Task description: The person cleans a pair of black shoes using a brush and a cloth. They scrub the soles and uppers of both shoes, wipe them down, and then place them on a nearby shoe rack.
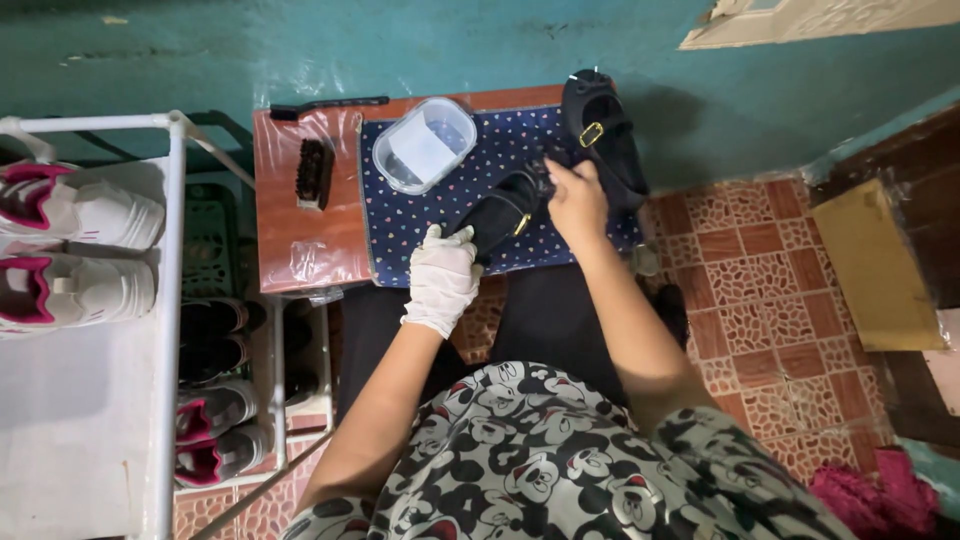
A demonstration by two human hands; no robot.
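Two hands work one black shoe [503, 212]. The left hand [442, 280], in a white glove, is closed around its near end; the bare right hand [575, 200] grips the far part. The shoe lies on a dotted blue cloth [420, 220] on the small desk [300, 220], long axis slanting from near left to far right. Beyond it sit one clear lidded tub [425, 144], one brush [314, 173], and a second black shoe [603, 135] with a gold buckle. Four white-and-pink sneakers fill the rack [170, 300] at left.
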